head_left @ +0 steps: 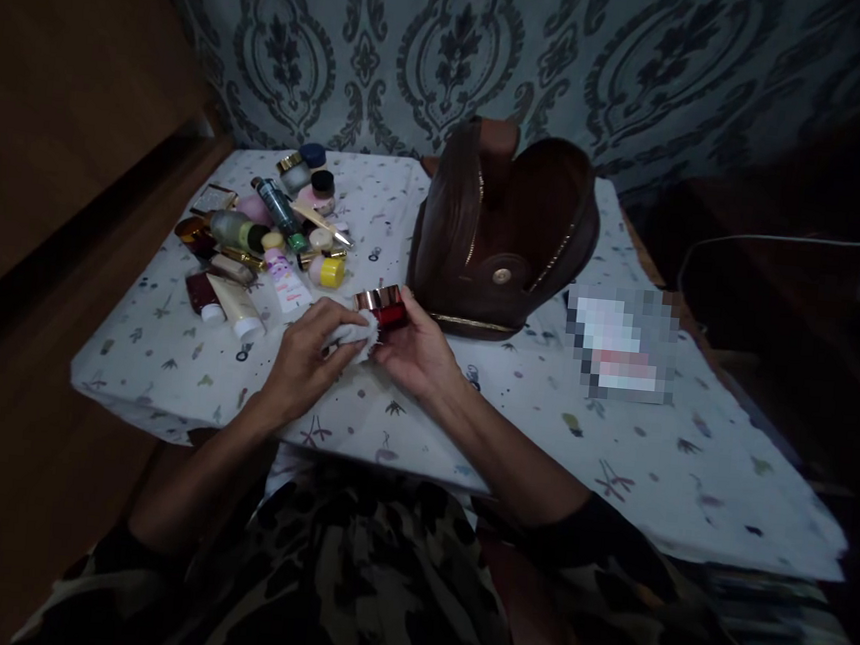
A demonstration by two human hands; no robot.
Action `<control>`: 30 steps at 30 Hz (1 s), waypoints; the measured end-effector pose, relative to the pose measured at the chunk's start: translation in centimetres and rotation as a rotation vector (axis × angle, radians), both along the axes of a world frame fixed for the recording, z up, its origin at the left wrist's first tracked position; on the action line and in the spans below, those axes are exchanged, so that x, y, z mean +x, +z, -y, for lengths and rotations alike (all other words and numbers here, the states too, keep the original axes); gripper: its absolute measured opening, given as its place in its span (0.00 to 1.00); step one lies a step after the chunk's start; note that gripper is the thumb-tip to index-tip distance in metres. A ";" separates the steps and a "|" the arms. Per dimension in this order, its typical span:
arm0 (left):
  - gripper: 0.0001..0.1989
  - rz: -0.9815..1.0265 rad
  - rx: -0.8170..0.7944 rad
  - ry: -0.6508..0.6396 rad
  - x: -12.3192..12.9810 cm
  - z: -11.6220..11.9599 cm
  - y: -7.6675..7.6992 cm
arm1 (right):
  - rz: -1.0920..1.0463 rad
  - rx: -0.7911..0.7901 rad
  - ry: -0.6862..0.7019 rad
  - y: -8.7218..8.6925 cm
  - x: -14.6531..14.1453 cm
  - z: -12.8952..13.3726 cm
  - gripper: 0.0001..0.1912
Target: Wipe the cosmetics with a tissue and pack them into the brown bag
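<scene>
Over the near part of the desk (538, 463), head view: one red jar (392, 315) with coppery lid, held in the fingers of the right hand (423, 357), just in front of the bag. One white wad (365, 337), probably cloth or tissue in this dim light, pinched between the fingers of the left hand (307, 352) and against the jar. One brown bag (433, 238), upright, unzipped. Left: assorted tubes and jars (284, 275), clustered. Right: one pixelated item (620, 344), lying flat.
</scene>
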State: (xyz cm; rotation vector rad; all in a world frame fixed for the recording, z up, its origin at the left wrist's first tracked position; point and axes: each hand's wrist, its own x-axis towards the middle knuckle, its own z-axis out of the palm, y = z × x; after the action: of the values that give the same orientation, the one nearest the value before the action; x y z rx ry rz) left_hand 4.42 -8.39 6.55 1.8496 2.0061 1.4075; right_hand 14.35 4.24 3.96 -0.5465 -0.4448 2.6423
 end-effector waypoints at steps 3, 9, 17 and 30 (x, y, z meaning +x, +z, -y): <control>0.06 -0.019 0.003 -0.019 0.4 0.3 -0.3 | 0.000 -0.017 0.023 0.1 0.0 0.0 0.09; 0.06 -0.036 0.000 -0.021 0.1 0.4 0.0 | 0.009 0.077 0.014 0.3 0.0 0.7 0.11; 0.10 0.033 0.018 0.140 -1.8 -0.9 1.1 | 0.048 0.121 0.043 0.1 0.2 1.0 0.11; 0.06 -0.027 -0.011 0.003 0.0 -0.3 0.2 | -0.023 -0.017 -0.024 0.0 0.0 0.1 0.10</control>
State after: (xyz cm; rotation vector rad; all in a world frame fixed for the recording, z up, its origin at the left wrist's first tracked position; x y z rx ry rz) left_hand 4.46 -8.13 6.78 1.8723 2.0249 1.3771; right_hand 14.36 4.11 3.91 -0.5227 -0.4059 2.6289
